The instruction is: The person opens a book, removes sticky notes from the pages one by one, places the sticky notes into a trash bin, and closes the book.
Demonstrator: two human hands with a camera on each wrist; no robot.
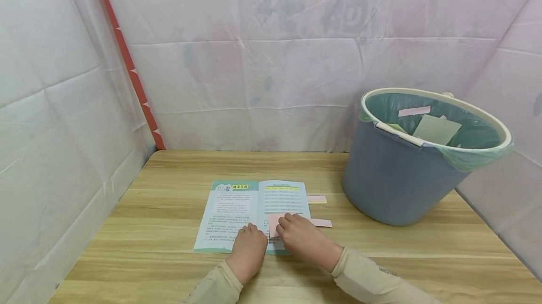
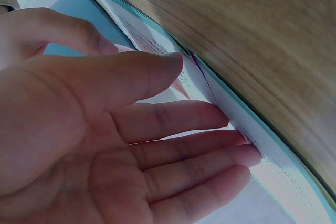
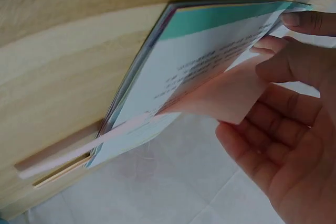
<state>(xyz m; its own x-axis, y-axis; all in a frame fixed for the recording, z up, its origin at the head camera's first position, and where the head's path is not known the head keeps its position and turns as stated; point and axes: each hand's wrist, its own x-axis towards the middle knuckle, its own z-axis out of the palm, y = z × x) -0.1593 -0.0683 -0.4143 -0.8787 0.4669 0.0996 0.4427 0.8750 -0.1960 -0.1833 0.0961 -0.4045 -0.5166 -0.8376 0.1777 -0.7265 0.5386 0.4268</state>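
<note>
An open booklet with printed pages and green edges lies flat on the wooden table. With thumb and fingers my right hand pinches a pink sticky note over the right-hand page; in the right wrist view the note's held end lifts off the page. My left hand rests on the booklet's lower part near the fold, its fingers extended and touching the page. From the booklet's right edge stick out a pink paper strip and, farther up, another pink strip with a yellow edge beneath it.
At the right of the wooden table stands a grey-blue bucket with a cream rim and a green liner. Inside it are a pink strip and a pale green paper. White sheeting hangs behind and at both sides.
</note>
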